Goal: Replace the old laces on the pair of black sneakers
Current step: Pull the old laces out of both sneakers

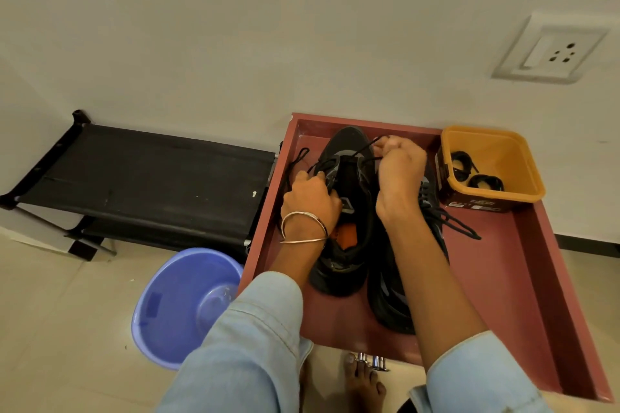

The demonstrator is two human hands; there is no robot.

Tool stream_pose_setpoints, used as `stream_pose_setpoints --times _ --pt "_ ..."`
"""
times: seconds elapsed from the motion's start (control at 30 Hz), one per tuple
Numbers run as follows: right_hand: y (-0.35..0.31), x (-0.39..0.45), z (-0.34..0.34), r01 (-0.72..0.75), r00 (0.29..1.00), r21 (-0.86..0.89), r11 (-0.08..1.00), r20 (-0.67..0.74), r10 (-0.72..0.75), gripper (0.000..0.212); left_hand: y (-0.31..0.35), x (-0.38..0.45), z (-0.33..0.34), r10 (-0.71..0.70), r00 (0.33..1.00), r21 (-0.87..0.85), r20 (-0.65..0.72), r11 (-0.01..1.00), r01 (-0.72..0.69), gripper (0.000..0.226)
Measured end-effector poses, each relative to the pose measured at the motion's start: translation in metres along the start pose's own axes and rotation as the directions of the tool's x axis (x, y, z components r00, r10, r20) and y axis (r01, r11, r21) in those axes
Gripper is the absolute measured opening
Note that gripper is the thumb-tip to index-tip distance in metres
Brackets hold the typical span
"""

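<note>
Left sneaker (349, 211) sits near the tray's (523, 265) far edge, left hand (310, 198) gripping its eyelet side, right hand (399, 171) pinching the lace (364, 148): limp, light cord, likely best held near its stiff tip.

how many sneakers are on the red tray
2. The left sneaker lies mid-tray under both hands, its lace being worked. The right sneaker lies beside it toward the yellow tub, partly hidden by the right forearm.
</note>
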State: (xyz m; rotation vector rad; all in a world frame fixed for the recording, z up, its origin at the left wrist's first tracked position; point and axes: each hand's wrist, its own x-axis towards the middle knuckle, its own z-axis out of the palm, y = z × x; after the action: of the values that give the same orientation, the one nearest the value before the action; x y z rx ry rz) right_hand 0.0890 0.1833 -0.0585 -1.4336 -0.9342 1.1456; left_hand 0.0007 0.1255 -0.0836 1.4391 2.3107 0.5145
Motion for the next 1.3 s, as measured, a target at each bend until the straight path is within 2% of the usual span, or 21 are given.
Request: stream_pose_setpoints --times 0.1,0.13,0.2,0.27,0.33,0.4,0.47,0.53,0.67,0.77,0.8,0.87,0.9,0.97,1.0,1.03,1.1,1.13,1.2,1.27,1.3 --pt "-0.007 0.005 -0.012 -0.028 0.997 0.229 0.973 -0.059 0.043 0.024 0.000 0.000 0.000 0.001 1.000 0.000 0.002 1.000 -0.001 0.038" --pt "-0.008 0.002 -0.013 -0.004 0.998 0.172 0.985 -0.066 0.015 0.021 -0.001 0.000 0.000 0.006 1.000 0.002 0.004 1.000 -0.006 0.037" --pt "-0.004 -0.001 -0.013 0.120 0.990 -0.137 0.983 -0.057 -0.128 0.010 -0.001 0.001 0.000 0.015 1.000 0.009 0.009 1.000 -0.016 0.037" --pt "0.002 -0.004 -0.011 0.331 0.924 -0.585 0.741 0.041 -0.380 0.035 -0.001 0.002 0.000 0.023 1.000 0.024 0.017 0.999 -0.023 0.038" --pt "0.006 -0.006 -0.007 0.491 0.816 -0.782 0.384 0.258 -0.518 0.052 0.000 0.002 -0.001 0.030 0.999 0.035 0.015 0.999 -0.030 0.038" --pt "0.009 -0.010 -0.003 0.570 0.789 -0.795 0.208 0.459 -0.409 0.044 -0.001 0.003 -0.001 0.035 0.999 0.037 0.012 0.999 -0.035 0.037" --pt "0.015 -0.012 -0.002 0.579 0.806 -0.806 0.122 0.543 -0.234 0.024 -0.003 0.003 -0.001 0.041 0.999 0.042 0.012 0.998 -0.042 0.037" --pt "0.021 -0.012 -0.003 0.555 0.830 -0.821 0.135 0.534 -0.163 0.016 -0.003 0.003 -0.001 0.044 0.999 0.040 0.010 0.998 -0.044 0.036" --pt "0.021 -0.011 -0.003 0.531 0.843 -0.823 0.203 0.487 -0.228 0.015 -0.001 0.002 -0.003 0.038 0.999 0.026 0.004 0.999 -0.038 0.035" --pt "0.014 -0.008 -0.004 0.486 0.870 -0.770 0.414 0.385 -0.308 0.017 -0.001 0.001 -0.003 0.024 1.000 0.015 0.007 1.000 -0.024 0.036" --pt "0.008 -0.006 -0.005 0.463 0.882 -0.700 0.543 0.307 -0.357 0.017 -0.001 0.001 -0.003 0.019 1.000 0.012 0.008 1.000 -0.019 0.036" --pt "-0.007 0.000 -0.009 0.349 0.937 -0.295 0.889 0.101 -0.334 0.022 -0.001 0.001 -0.003 0.011 1.000 0.010 0.001 1.000 -0.011 0.034" --pt "-0.015 0.000 -0.012 0.262 0.964 0.025 0.965 0.044 -0.263 0.023 -0.001 0.001 -0.004 0.009 1.000 0.010 -0.004 1.000 -0.009 0.033" --pt "-0.020 0.003 -0.019 0.149 0.984 0.437 0.887 0.023 -0.176 0.024 0.000 0.000 -0.003 0.014 1.000 0.019 -0.005 1.000 -0.014 0.034" --pt "-0.021 0.002 -0.021 0.159 0.982 0.446 0.881 0.022 -0.188 0.022 0.000 0.000 -0.004 0.016 1.000 0.021 -0.001 1.000 -0.016 0.035" --pt "-0.020 0.002 -0.021 0.206 0.974 0.345 0.916 0.022 -0.227 0.019 0.000 0.000 -0.003 0.016 1.000 0.020 0.001 1.000 -0.016 0.036" --pt "-0.011 0.003 -0.018 0.365 0.928 -0.055 0.929 0.105 -0.358 0.007 -0.001 0.001 -0.003 0.017 1.000 0.018 0.005 1.000 -0.017 0.036" --pt "-0.006 0.002 -0.015 0.451 0.890 -0.257 0.855 0.200 -0.409 0.011 -0.001 0.002 -0.002 0.019 1.000 0.019 0.007 1.000 -0.019 0.036" --pt "0.006 0.003 -0.011 0.577 0.817 -0.581 0.574 0.425 -0.391 0.028 -0.002 0.003 -0.002 0.027 1.000 0.024 0.006 0.999 -0.027 0.037" --pt "0.014 0.000 -0.006 0.585 0.809 -0.754 0.299 0.519 -0.276 0.033 -0.002 0.003 -0.001 0.034 0.999 0.032 0.004 0.999 -0.034 0.036" --pt "0.017 -0.002 -0.005 0.567 0.821 -0.792 0.227 0.521 -0.233 0.031 -0.002 0.003 -0.001 0.036 0.999 0.034 0.003 0.999 -0.036 0.036"
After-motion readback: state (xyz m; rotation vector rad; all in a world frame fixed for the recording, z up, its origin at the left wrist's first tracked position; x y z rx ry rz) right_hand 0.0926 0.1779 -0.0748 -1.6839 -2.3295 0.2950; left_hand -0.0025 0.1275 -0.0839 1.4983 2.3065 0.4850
